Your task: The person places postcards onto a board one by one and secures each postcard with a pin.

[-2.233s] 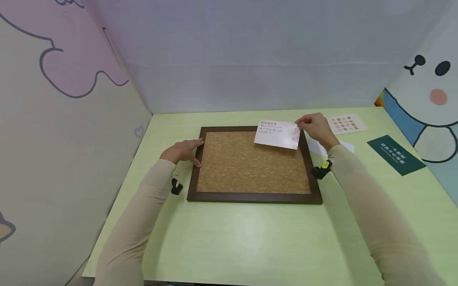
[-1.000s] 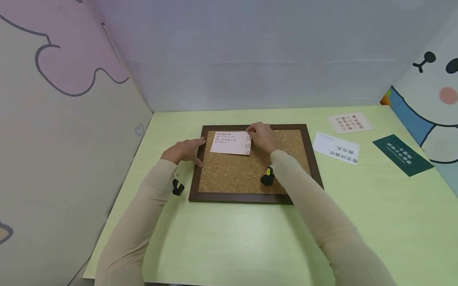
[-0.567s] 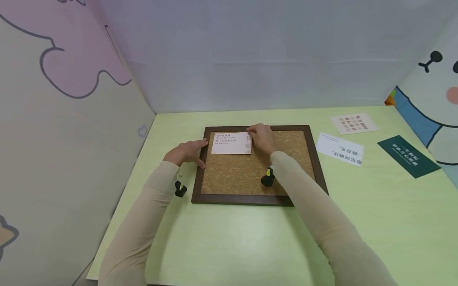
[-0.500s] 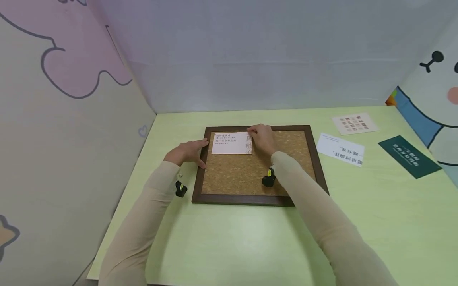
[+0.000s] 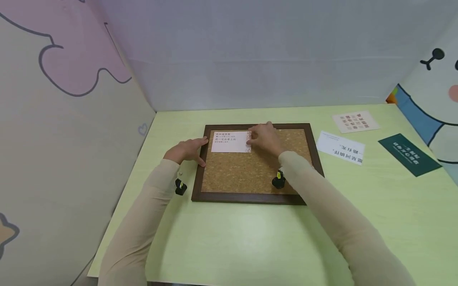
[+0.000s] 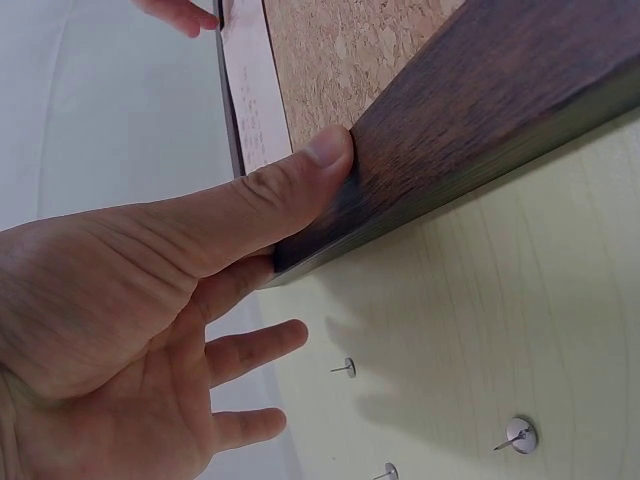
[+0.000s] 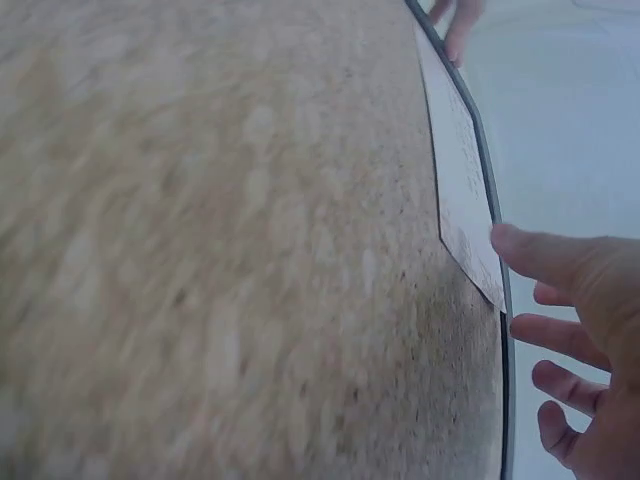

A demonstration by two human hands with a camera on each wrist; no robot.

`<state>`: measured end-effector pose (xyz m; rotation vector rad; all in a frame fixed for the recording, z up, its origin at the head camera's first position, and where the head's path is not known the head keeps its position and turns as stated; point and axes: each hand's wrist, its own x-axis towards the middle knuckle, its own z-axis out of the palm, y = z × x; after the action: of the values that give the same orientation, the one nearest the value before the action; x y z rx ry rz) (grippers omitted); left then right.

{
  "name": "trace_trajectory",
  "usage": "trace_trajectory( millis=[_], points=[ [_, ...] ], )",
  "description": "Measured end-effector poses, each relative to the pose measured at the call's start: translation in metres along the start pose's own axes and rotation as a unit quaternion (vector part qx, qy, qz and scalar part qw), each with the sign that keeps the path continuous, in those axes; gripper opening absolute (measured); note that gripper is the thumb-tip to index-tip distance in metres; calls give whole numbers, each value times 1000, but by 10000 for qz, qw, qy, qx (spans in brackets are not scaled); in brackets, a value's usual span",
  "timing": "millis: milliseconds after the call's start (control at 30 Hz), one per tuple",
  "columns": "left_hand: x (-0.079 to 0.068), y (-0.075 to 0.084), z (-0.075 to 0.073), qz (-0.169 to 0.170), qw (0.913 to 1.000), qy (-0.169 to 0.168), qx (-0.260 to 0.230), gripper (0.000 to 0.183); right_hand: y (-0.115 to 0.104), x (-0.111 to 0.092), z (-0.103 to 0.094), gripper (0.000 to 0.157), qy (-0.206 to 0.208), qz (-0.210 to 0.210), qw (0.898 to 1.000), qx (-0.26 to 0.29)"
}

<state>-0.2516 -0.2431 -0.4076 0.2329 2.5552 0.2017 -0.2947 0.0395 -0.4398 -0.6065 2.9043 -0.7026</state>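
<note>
Card [image 5: 229, 142] print up, long axis left-right; left hand [image 5: 184, 152] spread wide on corkboard [image 5: 237, 174]; right hand [image 5: 266, 139] loosely parted at card.

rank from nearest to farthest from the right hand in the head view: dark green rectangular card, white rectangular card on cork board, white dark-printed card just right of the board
1. White rectangular card on the cork board: just left of the right hand
2. White dark-printed card: on the table, just right of the board
3. Dark green rectangular card: farther right
</note>
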Motion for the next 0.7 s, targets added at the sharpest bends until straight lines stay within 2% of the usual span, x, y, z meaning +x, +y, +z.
trace_trajectory(
  millis=[233, 533, 700],
  points=[
    [0, -1, 1, 5, 10000, 16, -24, 103, 2, -6, 2, 64, -572, 23, 9965, -616],
    [3, -1, 3, 136, 9996, 145, 199, 102, 3, -6, -2, 75, -1062, 121, 9929, -529],
    [3, -4, 5, 156, 9983, 505, 255, 100, 1, -2, -7, 78, -1209, 153, 9912, -516]
  ],
)
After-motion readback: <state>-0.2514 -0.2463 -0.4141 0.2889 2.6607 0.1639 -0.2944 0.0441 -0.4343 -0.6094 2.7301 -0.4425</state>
